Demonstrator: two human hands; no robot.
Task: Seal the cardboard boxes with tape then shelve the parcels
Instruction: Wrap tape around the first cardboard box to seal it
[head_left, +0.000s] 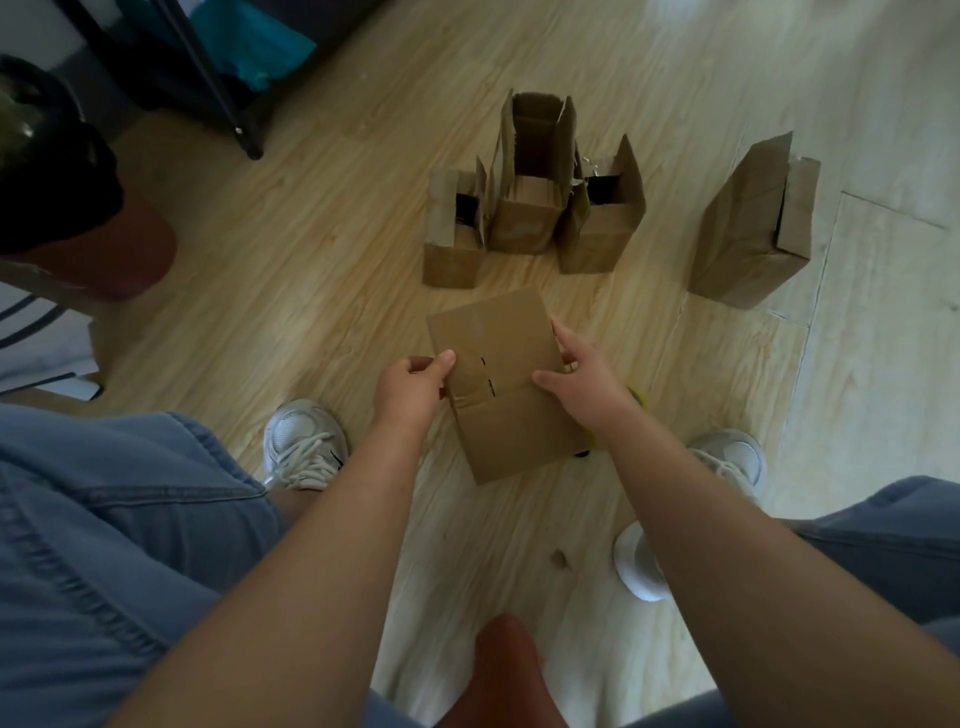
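A brown cardboard box (506, 384) stands on the wooden floor between my feet, its top flaps folded down. My left hand (415, 387) pinches the box's left edge with thumb and fingers. On the right side my right hand (582, 376) presses the flaps, fingers spread over top and edge. A yellow tape roll (638, 397) peeks out behind my right wrist, mostly hidden. Farther off stand three open boxes in a row: a small one (452, 244), a tall one (530, 182) and another (602, 223). A larger box (748, 234) stands apart at the right.
A black metal rack (228, 98) with teal items stands at the back left. A dark red stool with a black object (78, 208) is at the left. My white shoes (304, 444) flank the box. A white object (639, 561) lies near my right knee.
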